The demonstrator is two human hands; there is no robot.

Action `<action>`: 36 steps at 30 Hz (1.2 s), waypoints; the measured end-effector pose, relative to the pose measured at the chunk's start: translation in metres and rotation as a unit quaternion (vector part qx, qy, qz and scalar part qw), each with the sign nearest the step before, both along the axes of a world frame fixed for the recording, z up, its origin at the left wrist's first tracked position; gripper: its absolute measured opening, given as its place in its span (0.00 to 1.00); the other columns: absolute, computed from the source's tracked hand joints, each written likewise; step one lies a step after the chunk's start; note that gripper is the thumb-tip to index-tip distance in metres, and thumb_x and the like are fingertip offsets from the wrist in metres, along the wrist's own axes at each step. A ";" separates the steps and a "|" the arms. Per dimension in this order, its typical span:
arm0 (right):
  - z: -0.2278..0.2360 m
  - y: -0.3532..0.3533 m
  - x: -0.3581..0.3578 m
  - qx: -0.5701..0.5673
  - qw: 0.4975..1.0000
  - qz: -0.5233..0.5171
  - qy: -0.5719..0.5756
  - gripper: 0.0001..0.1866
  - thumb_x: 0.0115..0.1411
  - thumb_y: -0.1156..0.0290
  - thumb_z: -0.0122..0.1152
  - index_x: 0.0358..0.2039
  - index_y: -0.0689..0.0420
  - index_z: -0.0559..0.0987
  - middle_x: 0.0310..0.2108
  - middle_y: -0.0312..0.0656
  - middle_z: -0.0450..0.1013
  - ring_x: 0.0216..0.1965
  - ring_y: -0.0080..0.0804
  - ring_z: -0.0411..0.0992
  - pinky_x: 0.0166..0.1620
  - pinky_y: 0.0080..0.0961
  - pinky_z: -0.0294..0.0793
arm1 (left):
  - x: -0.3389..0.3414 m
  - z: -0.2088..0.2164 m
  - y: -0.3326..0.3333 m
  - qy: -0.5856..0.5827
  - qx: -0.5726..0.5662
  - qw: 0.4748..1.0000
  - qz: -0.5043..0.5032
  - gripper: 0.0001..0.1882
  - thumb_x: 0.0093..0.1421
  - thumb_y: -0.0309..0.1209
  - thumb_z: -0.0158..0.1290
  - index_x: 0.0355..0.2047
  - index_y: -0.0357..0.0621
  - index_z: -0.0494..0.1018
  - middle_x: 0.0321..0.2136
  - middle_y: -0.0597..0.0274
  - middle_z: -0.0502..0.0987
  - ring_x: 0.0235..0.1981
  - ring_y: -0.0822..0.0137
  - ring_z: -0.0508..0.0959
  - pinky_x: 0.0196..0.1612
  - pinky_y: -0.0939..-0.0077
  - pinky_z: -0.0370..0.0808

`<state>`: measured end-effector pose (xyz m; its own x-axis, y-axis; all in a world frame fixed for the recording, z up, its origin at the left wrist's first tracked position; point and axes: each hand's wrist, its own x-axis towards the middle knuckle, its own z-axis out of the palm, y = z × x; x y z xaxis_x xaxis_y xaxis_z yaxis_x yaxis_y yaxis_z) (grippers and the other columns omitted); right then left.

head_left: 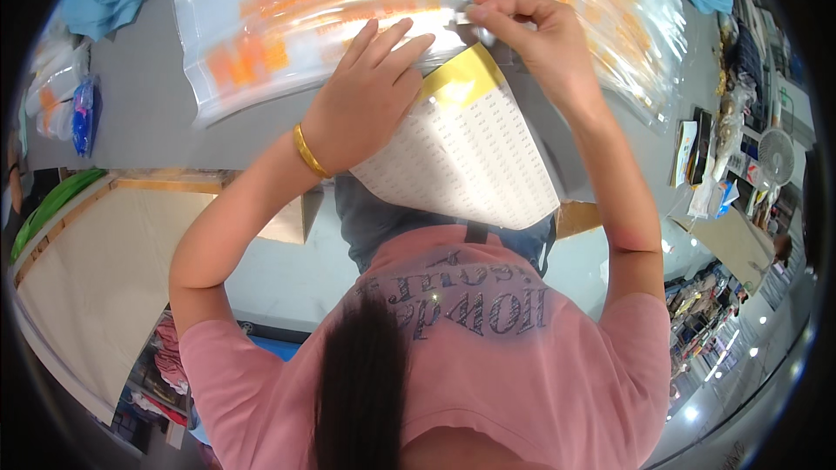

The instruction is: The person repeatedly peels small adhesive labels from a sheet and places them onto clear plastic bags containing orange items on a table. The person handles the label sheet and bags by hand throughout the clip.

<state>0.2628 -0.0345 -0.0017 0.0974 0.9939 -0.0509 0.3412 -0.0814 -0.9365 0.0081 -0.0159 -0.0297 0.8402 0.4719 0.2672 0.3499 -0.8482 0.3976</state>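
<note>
Pink T-shirt, gold bangle, dark ponytail

The person wore a pink T-shirt (514, 374) with a scooped neckline (461, 428). Its short left sleeve (228, 374) and right sleeve (643, 352) ended above the elbows, and both forearms were bare. Across the chest ran large, dark, speckled lettering (466, 300), upside down in this view, on a greyish-mauve patch. A smooth, rounded, gold-coloured bangle (307, 151) circled the wrist of the left hand (359, 113); the right hand (544, 39) was ungloved. A straight dark ponytail (360, 383) hung at the near side, left of the neckline. Farther out, dark blue-grey trousers (370, 219) showed below the shirt.
</note>
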 end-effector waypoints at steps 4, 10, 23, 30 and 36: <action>-0.025 0.003 -0.016 -0.006 1.000 0.002 -0.017 0.08 0.59 0.70 0.73 0.32 0.62 0.88 0.40 0.38 0.80 0.42 0.27 0.75 0.48 0.26 0.75 | -0.012 -0.005 -0.006 0.000 0.003 1.000 0.011 0.04 0.62 0.24 0.54 0.31 0.37 0.72 0.65 0.53 0.69 0.70 0.49 0.64 0.74 0.42 0.57; -0.023 0.001 -0.021 0.013 0.997 -0.011 -0.078 0.07 0.57 0.70 0.74 0.31 0.60 0.88 0.39 0.36 0.79 0.48 0.31 0.72 0.50 0.27 0.74 | -0.007 -0.004 -0.006 0.009 0.020 1.000 0.013 0.05 0.60 0.27 0.53 0.33 0.39 0.74 0.62 0.54 0.71 0.68 0.52 0.65 0.74 0.42 0.55; -0.011 0.016 -0.030 0.135 0.905 -0.088 -0.395 0.22 0.54 0.55 0.76 0.34 0.64 0.84 0.43 0.45 0.78 0.50 0.51 0.68 0.53 0.42 0.61 | -0.001 0.006 -0.010 0.053 0.035 0.997 0.039 0.04 0.61 0.27 0.53 0.33 0.39 0.75 0.67 0.55 0.68 0.68 0.54 0.65 0.73 0.49 0.56; -0.030 0.031 -0.032 0.198 0.913 -0.059 -0.352 0.11 0.60 0.62 0.70 0.29 0.56 0.84 0.35 0.43 0.80 0.45 0.45 0.70 0.53 0.43 0.60 | -0.012 0.020 -0.019 -0.020 -0.001 1.000 0.013 0.03 0.62 0.24 0.57 0.33 0.38 0.74 0.61 0.53 0.74 0.63 0.50 0.71 0.68 0.50 0.65; 0.004 0.021 -0.052 0.250 0.859 -0.096 -0.437 0.15 0.73 0.63 0.53 0.46 0.61 0.82 0.34 0.43 0.81 0.33 0.30 0.75 0.39 0.29 0.73 | -0.018 0.050 -0.037 -0.009 -0.221 0.975 0.029 0.04 0.66 0.24 0.55 0.39 0.37 0.73 0.49 0.55 0.77 0.46 0.56 0.78 0.51 0.67 0.74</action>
<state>0.2103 -0.0133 0.0024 0.0445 0.8316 0.5536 0.9567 0.1240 -0.2632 -0.0098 -0.0527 0.0204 0.8055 0.5911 0.0416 0.3816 -0.5712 0.7267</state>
